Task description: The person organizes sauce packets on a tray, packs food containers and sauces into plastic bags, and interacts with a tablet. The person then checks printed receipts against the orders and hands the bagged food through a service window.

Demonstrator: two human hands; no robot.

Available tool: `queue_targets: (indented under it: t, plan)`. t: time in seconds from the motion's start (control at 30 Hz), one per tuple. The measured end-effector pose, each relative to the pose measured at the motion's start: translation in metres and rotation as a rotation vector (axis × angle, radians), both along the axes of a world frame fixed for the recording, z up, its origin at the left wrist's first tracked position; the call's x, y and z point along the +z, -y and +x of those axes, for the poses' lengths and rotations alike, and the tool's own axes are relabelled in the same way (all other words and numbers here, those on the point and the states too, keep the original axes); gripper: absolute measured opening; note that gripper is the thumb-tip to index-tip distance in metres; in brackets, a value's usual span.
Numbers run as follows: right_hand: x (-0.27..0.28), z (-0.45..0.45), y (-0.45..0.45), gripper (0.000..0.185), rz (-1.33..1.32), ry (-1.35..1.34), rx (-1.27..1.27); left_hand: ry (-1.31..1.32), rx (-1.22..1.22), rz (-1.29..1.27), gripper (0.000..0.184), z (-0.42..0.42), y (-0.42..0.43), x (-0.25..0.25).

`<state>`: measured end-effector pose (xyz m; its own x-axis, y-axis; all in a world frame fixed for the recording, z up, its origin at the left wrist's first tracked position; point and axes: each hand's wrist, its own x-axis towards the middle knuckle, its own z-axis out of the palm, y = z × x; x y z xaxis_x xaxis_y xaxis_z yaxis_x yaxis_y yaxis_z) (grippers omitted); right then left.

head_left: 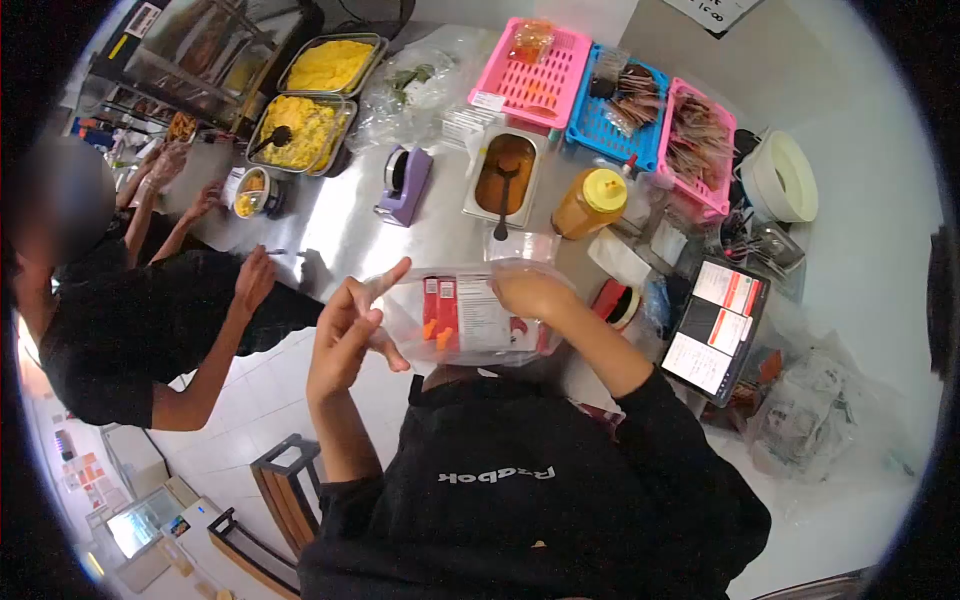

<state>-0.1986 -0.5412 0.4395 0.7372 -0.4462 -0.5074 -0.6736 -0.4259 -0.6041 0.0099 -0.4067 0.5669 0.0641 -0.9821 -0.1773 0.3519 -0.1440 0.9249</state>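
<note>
A clear plastic bag (400, 305) is stretched wide in front of my chest. Inside it lie red sachets (446, 300) with orange marks and a white printed slip (482, 315). At the bag's left rim, my left hand (345, 325) has its fingers spread apart, touching the plastic. From the right, my right hand (535, 292) reaches over the rim beside the slip, fingers curled down together. Its fingertips are hidden, so what they grip cannot be made out.
Ahead stand a purple tape dispenser (407, 185), a steel sauce tray (490, 205) with a ladle and a yellow-capped bottle (590, 203). Pink (483, 75) and blue (580, 115) baskets lie behind. A tablet (715, 330) is at right. A co-worker (120, 330) works at left.
</note>
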Motion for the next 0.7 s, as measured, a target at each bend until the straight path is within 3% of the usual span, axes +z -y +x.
queue_targets:
  t: [0.1,0.17,0.23,0.27,0.33,0.43,0.47,0.57,0.6,0.7]
  plan:
    - [0.032,-0.038,-0.001,0.024,-0.294,0.57,0.128,0.069,0.029,0.041,0.02,0.004,0.003,-0.002]
    - [0.094,-0.076,0.033,0.018,0.106,0.566,0.014,0.074,0.078,0.053,0.019,0.006,0.004,-0.003]
    - [0.084,-0.121,0.075,0.021,0.323,0.563,-0.636,0.059,0.124,0.049,0.018,0.007,0.003,-0.003]
    - [0.064,-0.136,0.103,0.022,0.059,0.396,-0.895,0.057,0.145,0.057,0.017,0.007,0.004,-0.002]
    - [-0.006,-0.167,0.144,0.022,-0.928,0.147,-0.757,0.057,0.153,0.068,0.017,0.006,0.004,-0.002]
    - [-0.059,-0.173,0.16,0.021,-1.101,-0.171,-0.569,0.089,0.222,0.079,0.023,-0.003,0.008,0.001]
    - [-0.072,-0.18,0.169,0.018,-1.092,-0.21,-0.5,0.091,0.224,0.075,0.022,-0.003,0.006,0.001]
    - [-0.047,-0.193,0.172,0.019,-1.021,-0.116,-0.599,0.099,0.223,0.068,0.021,0.003,0.006,-0.001]
    - [-0.075,-0.216,0.191,0.017,-1.058,0.152,-0.635,0.101,0.213,0.078,0.021,0.005,0.003,-0.001]
    - [-0.016,-0.223,0.173,0.021,-0.298,0.475,-1.008,0.066,0.203,0.072,0.019,0.007,0.003,-0.003]
